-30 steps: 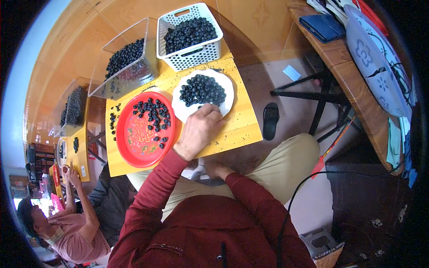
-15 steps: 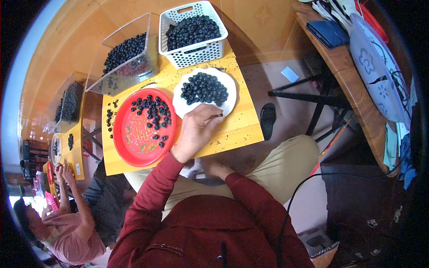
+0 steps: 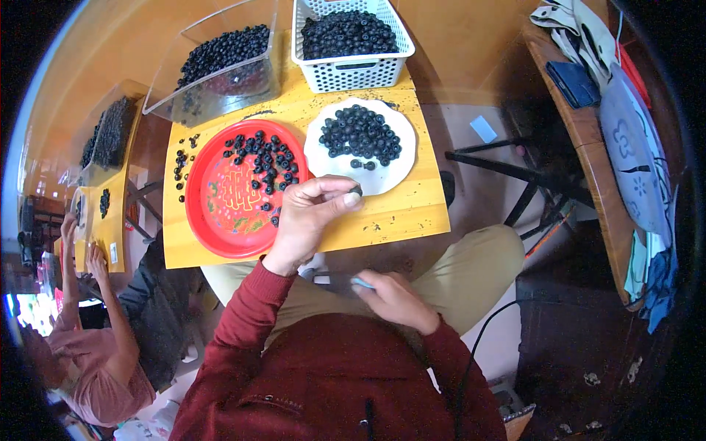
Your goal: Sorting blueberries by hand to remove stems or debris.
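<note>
My left hand [image 3: 305, 220] is raised over the near edge of the yellow table, pinching a single blueberry [image 3: 356, 190] between thumb and fingertips. Just beyond it stands a white scalloped plate [image 3: 393, 176] with a heap of blueberries [image 3: 360, 132] on it. To its left lies a round red tray [image 3: 213, 220] with loose blueberries [image 3: 268, 162] across its right half. Low over my lap, my right hand [image 3: 397, 300] is closed around a slim light-blue object [image 3: 361, 283]; most of that object is hidden by the fingers.
A white perforated basket [image 3: 353, 77] and a clear plastic bin [image 3: 220, 81], both holding blueberries, stand at the back of the yellow table [image 3: 331, 239]. At left, another person [image 3: 103, 353] works at a second table. A wooden bench [image 3: 588, 162] with cloths runs along the right.
My left hand has drawn back from the plate with a blueberry in its fingertips. My right hand has come up into clear view with the light-blue object. The whole view has shifted slightly.
</note>
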The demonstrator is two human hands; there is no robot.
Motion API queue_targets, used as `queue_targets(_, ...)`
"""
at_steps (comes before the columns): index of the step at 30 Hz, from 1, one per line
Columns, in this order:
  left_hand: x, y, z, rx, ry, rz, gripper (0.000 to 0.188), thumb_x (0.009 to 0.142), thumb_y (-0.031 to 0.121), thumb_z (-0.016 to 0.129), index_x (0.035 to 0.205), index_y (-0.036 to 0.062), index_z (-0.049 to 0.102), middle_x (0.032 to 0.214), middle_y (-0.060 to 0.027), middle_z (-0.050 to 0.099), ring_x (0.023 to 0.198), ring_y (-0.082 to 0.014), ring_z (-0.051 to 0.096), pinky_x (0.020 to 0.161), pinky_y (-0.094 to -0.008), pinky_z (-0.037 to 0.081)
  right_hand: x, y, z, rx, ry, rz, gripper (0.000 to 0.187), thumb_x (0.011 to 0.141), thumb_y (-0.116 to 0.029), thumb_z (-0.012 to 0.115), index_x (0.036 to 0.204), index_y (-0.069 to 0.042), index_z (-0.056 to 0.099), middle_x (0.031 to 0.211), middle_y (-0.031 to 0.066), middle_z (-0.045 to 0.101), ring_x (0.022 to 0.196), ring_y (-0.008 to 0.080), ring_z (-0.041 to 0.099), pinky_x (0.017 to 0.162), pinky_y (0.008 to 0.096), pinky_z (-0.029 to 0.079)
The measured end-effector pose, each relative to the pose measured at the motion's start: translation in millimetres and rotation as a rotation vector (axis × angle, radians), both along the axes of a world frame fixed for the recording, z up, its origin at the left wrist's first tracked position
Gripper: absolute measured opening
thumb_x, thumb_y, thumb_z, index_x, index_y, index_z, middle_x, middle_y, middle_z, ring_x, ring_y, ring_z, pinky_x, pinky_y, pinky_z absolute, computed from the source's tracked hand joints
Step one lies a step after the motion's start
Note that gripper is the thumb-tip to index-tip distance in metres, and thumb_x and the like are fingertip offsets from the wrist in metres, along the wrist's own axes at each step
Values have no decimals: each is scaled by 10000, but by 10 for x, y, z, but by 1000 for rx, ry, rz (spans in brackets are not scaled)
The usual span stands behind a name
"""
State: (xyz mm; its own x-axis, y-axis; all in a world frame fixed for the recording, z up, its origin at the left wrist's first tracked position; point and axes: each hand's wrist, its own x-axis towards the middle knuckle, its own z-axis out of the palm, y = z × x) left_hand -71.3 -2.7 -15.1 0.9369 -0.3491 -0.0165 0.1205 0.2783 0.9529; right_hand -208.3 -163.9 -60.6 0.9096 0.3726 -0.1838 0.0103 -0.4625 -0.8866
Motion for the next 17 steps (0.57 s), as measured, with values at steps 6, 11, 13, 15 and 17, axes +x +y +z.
queue_targets(6, -54, 46, -33, -328, 196, -73, 168, 896, 0, 640, 1061, -11, 669, 1001, -124, 695, 890, -203, 691, 842, -370, 596, 40, -185, 519, 243, -11, -390, 219, 948, -163, 584, 1086, 0, 629, 798, 97, 652, 735, 167, 633, 679, 311, 487)
queue_targets(11, -141, 68, -70, -409, 298, -130, 210, 894, 3, 650, 1104, 6, 657, 1007, -119, 698, 894, -227, 701, 845, -358, 593, 315, -194, 744, 185, -226, -459, 283, 967, -176, 550, 1149, 28, 624, 1010, 180, 681, 892, 254, 681, 796, 332, 512)
queue_targets(13, -159, 83, -79, -418, 277, -133, 218, 896, 1, 647, 1113, 9, 651, 1016, -120, 697, 899, -227, 700, 840, -359, 595, 366, -153, 813, 208, -234, -455, 285, 976, -174, 544, 1158, 32, 623, 1043, 192, 664, 930, 281, 671, 823, 337, 504)
queue_targets(15, -179, 92, -84, -428, 257, -138, 225, 897, 0, 644, 1122, 12, 646, 1025, -122, 695, 904, -228, 699, 835, -360, 597, 402, -123, 871, 194, -288, -401, 290, 973, -175, 557, 1169, 31, 618, 1011, 194, 664, 945, 299, 663, 859, 344, 491)
queue_targets(17, -203, 99, -91, -404, 196, -165, 260, 919, 39, 627, 1178, 16, 611, 1028, -114, 663, 915, -173, 666, 859, -374, 595, 412, -119, 888, 162, -276, -344, 319, 965, -177, 576, 1212, 24, 595, 1063, 207, 650, 994, 295, 650, 891, 344, 478)
